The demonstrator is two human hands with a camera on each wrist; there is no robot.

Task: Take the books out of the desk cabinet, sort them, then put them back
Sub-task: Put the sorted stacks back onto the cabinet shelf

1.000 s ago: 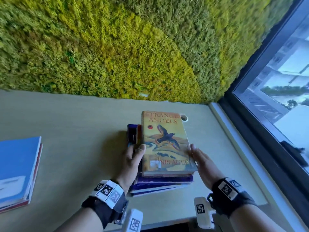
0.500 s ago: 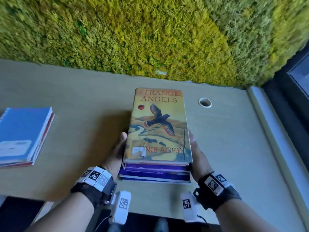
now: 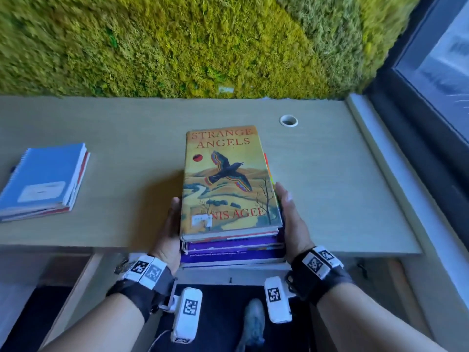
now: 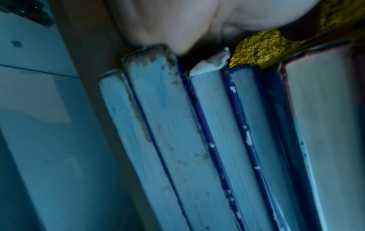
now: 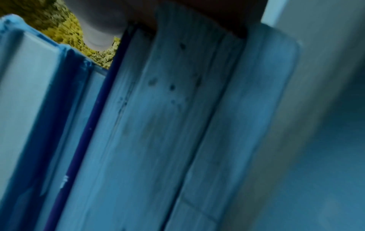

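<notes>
A moss wall [image 3: 177, 47] backs the pale desk [image 3: 127, 138], with a window [image 3: 436, 59] at right. We see the stack of books [image 3: 233, 247] at the desk's front edge, its near end overhanging. The top cover [image 3: 228, 179] reads "STRANGE ANGELS" and "…NIS AGEE", the first letters under a white sticker [image 3: 201, 221] with illegible print. The left hand [image 3: 168, 232] and right hand [image 3: 291, 222] clasp opposite sides, fingers hidden beneath. At left, well apart, lie blue notebooks [image 3: 43, 179].

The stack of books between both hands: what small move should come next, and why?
Probably draw the stack of books off the desk and lower it toward the space beneath. The left hand and right hand hold its sides, and its near end overhangs the desk's front edge.
</notes>
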